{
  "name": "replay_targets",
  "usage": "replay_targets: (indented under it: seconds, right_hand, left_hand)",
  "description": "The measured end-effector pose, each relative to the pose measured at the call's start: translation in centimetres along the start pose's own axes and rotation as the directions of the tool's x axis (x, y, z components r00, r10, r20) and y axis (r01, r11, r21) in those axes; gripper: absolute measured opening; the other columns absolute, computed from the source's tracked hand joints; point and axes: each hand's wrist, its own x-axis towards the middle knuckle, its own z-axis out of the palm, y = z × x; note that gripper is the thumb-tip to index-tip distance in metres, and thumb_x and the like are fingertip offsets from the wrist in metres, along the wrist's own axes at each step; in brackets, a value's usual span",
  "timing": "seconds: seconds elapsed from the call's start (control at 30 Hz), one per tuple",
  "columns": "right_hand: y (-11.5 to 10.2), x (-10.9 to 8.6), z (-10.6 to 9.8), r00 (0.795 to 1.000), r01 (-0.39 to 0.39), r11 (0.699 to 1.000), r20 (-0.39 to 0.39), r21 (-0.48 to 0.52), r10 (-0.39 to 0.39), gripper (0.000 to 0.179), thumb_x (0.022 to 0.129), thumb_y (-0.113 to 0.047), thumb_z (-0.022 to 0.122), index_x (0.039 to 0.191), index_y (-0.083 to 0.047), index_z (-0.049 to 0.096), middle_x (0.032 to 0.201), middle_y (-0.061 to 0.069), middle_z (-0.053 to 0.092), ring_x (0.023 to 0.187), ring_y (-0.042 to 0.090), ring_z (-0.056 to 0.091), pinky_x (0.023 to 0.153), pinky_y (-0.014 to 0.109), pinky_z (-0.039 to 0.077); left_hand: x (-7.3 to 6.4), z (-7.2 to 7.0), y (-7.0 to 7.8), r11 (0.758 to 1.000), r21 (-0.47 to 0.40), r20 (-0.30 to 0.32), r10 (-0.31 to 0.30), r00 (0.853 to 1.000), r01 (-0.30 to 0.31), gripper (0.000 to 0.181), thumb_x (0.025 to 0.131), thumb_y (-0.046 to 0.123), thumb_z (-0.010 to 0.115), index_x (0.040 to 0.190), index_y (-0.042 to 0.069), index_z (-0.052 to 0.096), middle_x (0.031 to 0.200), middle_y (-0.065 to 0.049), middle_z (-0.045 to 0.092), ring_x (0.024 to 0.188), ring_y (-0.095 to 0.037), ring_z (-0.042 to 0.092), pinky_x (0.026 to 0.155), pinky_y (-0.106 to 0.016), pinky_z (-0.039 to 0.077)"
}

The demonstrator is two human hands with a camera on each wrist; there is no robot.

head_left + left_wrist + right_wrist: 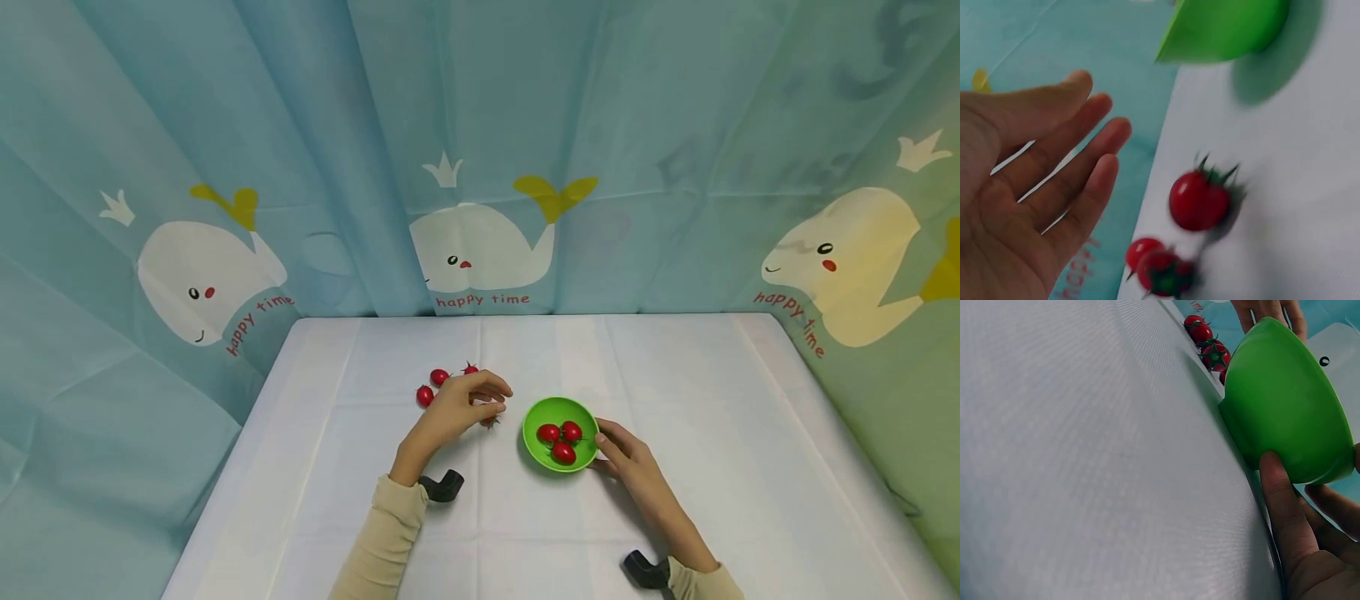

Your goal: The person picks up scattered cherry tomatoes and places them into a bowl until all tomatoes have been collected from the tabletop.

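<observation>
A green bowl [555, 408] stands on the white table with three red cherry tomatoes [564, 452] inside. My right hand [632, 458] holds the bowl at its right side, thumb at the rim; in the right wrist view a fingertip [1270, 465] touches the bowl's outer wall [1285, 403] low down. Left of the bowl, my left hand [463, 407] hovers with loosely bent fingers, and nothing shows in its grasp. Several loose cherry tomatoes [425, 396] lie around and behind it, partly hidden by the hand. The left wrist view has one tomato [1196, 201] with green sepals apart from the fingers.
A white cloth covers the table [675, 375]. Behind it hangs a blue-green curtain [652, 108] with printed whales. Each wrist carries a black device, one by the left sleeve [442, 486] and one by the right sleeve [647, 571].
</observation>
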Motion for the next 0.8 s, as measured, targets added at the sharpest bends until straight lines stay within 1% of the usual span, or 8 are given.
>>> replay_targets:
  seconds: [0.13,0.27,0.37,0.47,0.5,0.57,0.7,0.8]
  right_hand:
    - [0.0,0.0,0.0,1.000,0.001,1.000,0.002,0.002,-0.001,0.055,0.111,-0.029,0.051,0.153,0.005,0.042,0.158,0.028,0.044,0.113,-0.008,0.062,0.093,0.021,0.059]
    - [0.1,0.0,-0.1,1.000,0.009,1.000,0.004,0.009,-0.009,0.054,0.111,-0.028,0.051,0.153,0.006,0.042,0.157,0.028,0.044,0.114,-0.008,0.062,0.092,0.021,0.059]
    - [0.2,0.0,-0.1,1.000,0.016,1.000,0.007,0.007,-0.016,0.054,0.111,-0.027,0.050,0.153,0.007,0.041,0.157,0.029,0.044,0.113,-0.008,0.063,0.092,0.021,0.059]
    - [0.2,-0.1,-0.2,1.000,0.019,1.000,0.010,0.009,-0.019,0.054,0.112,-0.026,0.050,0.153,0.007,0.041,0.157,0.030,0.043,0.114,-0.008,0.063,0.092,0.021,0.059]
    - [0.2,-0.1,-0.2,1.000,0.020,1.000,0.010,0.009,-0.021,0.054,0.112,-0.026,0.050,0.153,0.007,0.041,0.157,0.030,0.043,0.114,-0.008,0.063,0.092,0.021,0.059]
    - [0.3,0.0,-0.1,1.000,0.022,1.000,0.009,0.010,-0.023,0.054,0.112,-0.026,0.050,0.153,0.007,0.041,0.157,0.030,0.043,0.113,-0.008,0.063,0.092,0.021,0.059]
    - [0.4,0.0,-0.1,1.000,0.023,1.000,0.011,0.005,-0.023,0.054,0.112,-0.026,0.050,0.153,0.007,0.041,0.157,0.030,0.044,0.113,-0.008,0.063,0.092,0.020,0.059]
    - [0.3,0.1,-0.1,1.000,0.020,1.000,0.010,0.003,-0.020,0.054,0.112,-0.027,0.050,0.153,0.007,0.041,0.157,0.030,0.044,0.113,-0.009,0.063,0.092,0.020,0.059]
  left_hand:
    - [-0.4,-1.7,-0.6,1.000,-0.004,-0.011,-0.013,1.000,0.012,0.023,0.095,0.011,0.076,0.117,0.019,0.074,0.120,-0.015,0.075,0.105,-0.021,0.071,0.097,-0.040,0.058]
    - [-0.8,-3.2,-1.2,0.999,0.028,-0.021,-0.023,1.000,0.024,0.026,0.095,0.008,0.076,0.120,0.013,0.073,0.122,-0.016,0.074,0.110,-0.027,0.070,0.100,-0.046,0.057]
    - [-1.2,-4.3,-1.7,0.998,0.036,-0.031,-0.054,0.998,0.055,0.029,0.094,0.006,0.076,0.123,0.009,0.072,0.123,-0.016,0.073,0.112,-0.030,0.068,0.099,-0.042,0.056]
    - [-1.6,-5.3,-2.2,0.996,0.025,-0.044,-0.081,0.996,0.082,0.032,0.094,0.004,0.076,0.126,0.008,0.071,0.125,-0.018,0.072,0.112,-0.032,0.068,0.097,-0.038,0.057]
    - [-1.8,-5.6,-2.3,0.996,0.017,-0.049,-0.088,0.995,0.089,0.034,0.094,0.003,0.076,0.127,0.007,0.071,0.126,-0.019,0.071,0.112,-0.033,0.067,0.096,-0.039,0.057]
    - [-2.0,-6.1,-2.6,0.996,0.008,-0.057,-0.089,0.994,0.090,0.036,0.093,0.002,0.076,0.129,0.004,0.069,0.127,-0.022,0.070,0.113,-0.035,0.067,0.098,-0.044,0.057]
    - [-2.5,-7.1,-3.3,0.994,0.028,-0.090,-0.099,0.991,0.102,0.038,0.092,0.002,0.077,0.130,0.003,0.068,0.129,-0.019,0.070,0.120,-0.036,0.065,0.105,-0.053,0.054]
    - [-2.9,-7.6,-3.6,0.990,0.063,-0.130,-0.117,0.985,0.126,0.038,0.092,0.002,0.078,0.129,0.005,0.069,0.130,-0.015,0.070,0.124,-0.035,0.063,0.107,-0.054,0.053]
